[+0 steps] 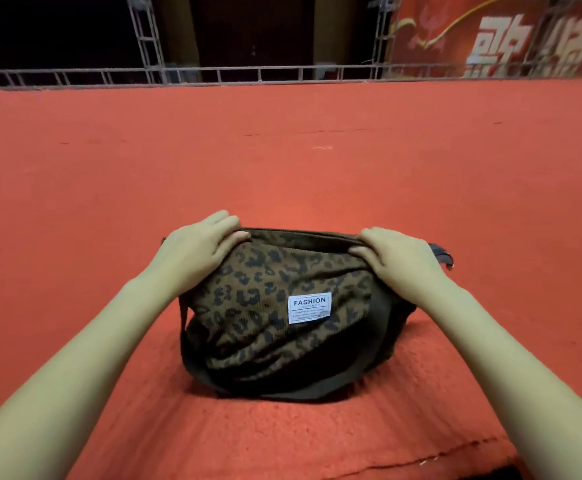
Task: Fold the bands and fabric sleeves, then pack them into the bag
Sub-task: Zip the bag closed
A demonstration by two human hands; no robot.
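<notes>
Symmetrically, left grip (201, 242) pinching bag (265, 289) rim, right grip (395, 256) likewise

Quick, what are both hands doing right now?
Left hand: closed, gripping the top edge of the leopard-print bag.
Right hand: closed, gripping the same top edge.

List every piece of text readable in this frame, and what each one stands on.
"FASHION": white sewn label on the brown leopard-print corduroy bag.
Smaller lines beneath it on that label: too small to read.
Large white characters on the red banner behind the metal railing: blurred and cut off, unreadable.
</notes>
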